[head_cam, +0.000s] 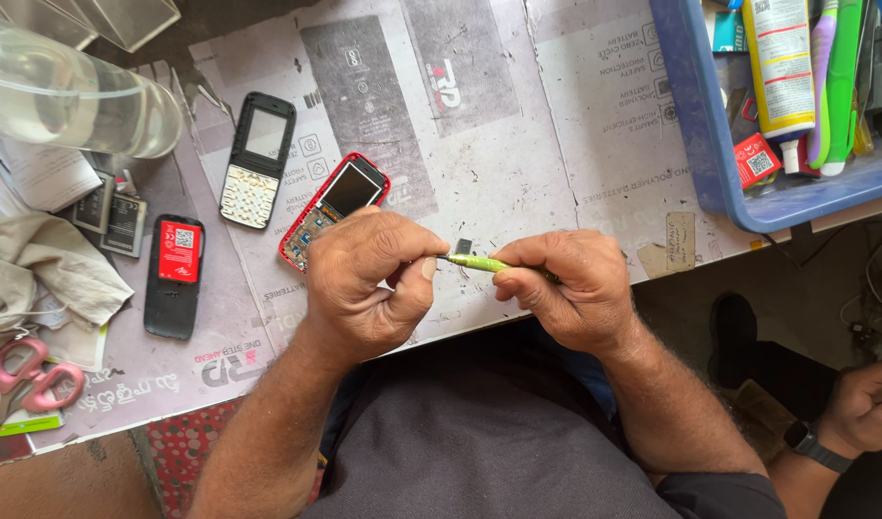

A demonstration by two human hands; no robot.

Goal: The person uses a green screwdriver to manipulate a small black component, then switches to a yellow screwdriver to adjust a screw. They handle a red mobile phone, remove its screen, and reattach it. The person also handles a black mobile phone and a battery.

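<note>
Head view, frame centre: right hand (566, 284) gripping green screwdriver (479, 262); left hand (369, 279) pinching its tip, grip narrow, beside red phone (330, 210).

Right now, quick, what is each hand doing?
Left hand: closed, pinching the tip of the green tool.
Right hand: closed, holding the green tool's handle.

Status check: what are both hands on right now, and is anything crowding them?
Left hand and right hand both pinch the green tool. Opened red phone lies just beyond the left hand. Small dark chip sits near the tool tip.
</note>
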